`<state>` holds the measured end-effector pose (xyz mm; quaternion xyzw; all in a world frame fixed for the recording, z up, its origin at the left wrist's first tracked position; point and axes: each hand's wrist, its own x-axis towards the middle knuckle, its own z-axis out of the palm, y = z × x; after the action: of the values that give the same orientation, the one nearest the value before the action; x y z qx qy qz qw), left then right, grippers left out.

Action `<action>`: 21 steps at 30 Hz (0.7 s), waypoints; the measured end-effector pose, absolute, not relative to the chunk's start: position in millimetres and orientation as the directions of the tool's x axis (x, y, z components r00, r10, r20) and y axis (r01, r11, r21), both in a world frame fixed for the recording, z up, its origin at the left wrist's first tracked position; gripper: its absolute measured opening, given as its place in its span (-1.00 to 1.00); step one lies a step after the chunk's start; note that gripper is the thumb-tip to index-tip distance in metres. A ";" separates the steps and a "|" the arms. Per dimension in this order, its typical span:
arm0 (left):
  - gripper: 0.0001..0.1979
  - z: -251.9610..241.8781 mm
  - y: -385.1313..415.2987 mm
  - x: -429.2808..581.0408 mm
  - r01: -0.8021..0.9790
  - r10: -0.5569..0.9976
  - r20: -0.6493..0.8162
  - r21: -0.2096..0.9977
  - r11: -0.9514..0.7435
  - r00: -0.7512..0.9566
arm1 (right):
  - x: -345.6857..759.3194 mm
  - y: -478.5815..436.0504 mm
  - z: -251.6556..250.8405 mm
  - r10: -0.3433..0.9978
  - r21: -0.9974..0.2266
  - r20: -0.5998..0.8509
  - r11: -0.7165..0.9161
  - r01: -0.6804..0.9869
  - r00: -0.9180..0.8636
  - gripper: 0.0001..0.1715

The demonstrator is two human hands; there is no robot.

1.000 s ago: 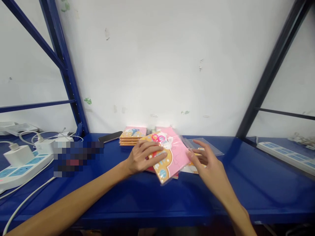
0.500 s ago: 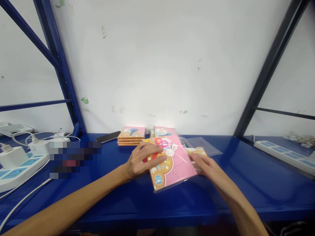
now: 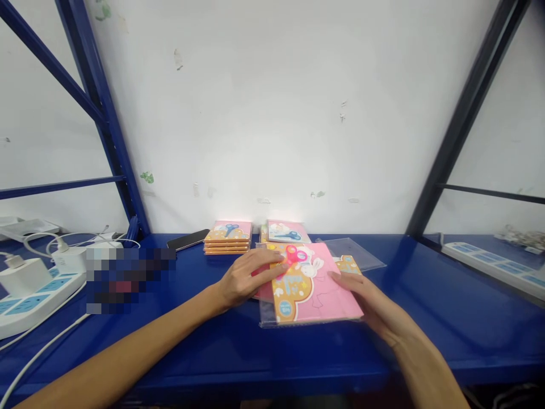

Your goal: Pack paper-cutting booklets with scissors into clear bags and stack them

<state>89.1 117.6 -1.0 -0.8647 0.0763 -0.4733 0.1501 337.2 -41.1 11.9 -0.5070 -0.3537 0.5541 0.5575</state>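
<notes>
A pink and orange booklet in a clear plastic sleeve [image 3: 313,284] lies flat on the blue shelf [image 3: 238,352], on top of other booklets. My left hand [image 3: 247,275] rests on its left edge with fingers stretched across the cover. My right hand [image 3: 361,298] sits under and against its right edge, fingers slightly curled along the sleeve. A stack of similar booklets [image 3: 227,237] stands behind, and another booklet [image 3: 286,231] lies beside that stack.
A dark phone [image 3: 188,239] lies left of the stack. White power strips with chargers and cables [image 3: 29,284] fill the left end. Another power strip [image 3: 494,267] sits on the right shelf. Clear empty sleeves [image 3: 357,254] lie behind the booklet. Blue rack posts [image 3: 106,125] flank the bay.
The sleeved booklet has come down from a tilted, lifted pose to lie flat and shifted right. My right hand moved from open beside it to under its right edge.
</notes>
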 end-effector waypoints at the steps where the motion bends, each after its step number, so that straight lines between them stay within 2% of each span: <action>1: -0.58 -0.6 118.3 89.0 0.010 -0.271 0.798 -0.327 -0.945 0.538 | 337.9 -41.7 12.8 0.971 -0.955 -0.177 -0.130 -0.267 0.162 -0.57; 4: -0.60 1.0 119.2 88.6 0.006 -0.267 0.806 -0.318 -0.948 0.528 | 338.5 -43.6 13.9 0.957 -0.961 -0.186 -0.130 -0.243 0.223 -0.59; 10: -0.65 -1.3 127.5 88.5 0.049 -0.240 0.836 -0.302 -0.952 0.493 | 348.7 -43.5 9.3 0.955 -0.989 -0.142 -0.144 -0.010 0.261 -0.57; 14: -0.69 -2.5 131.7 89.6 0.059 -0.258 0.835 -0.326 -0.944 0.486 | 357.3 -43.5 7.9 0.945 -0.993 -0.116 -0.114 -0.025 0.305 -0.49; 21: -0.72 8.0 132.0 83.8 0.144 -0.231 0.858 -0.328 -0.934 0.460 | 369.6 -43.8 8.8 0.913 -0.989 -0.104 -0.054 -0.135 0.394 -0.55</action>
<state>83.8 132.0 8.0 -0.8350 0.0260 -0.5192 0.1803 369.6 -43.8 8.8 -0.5801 -0.3353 0.4365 0.6004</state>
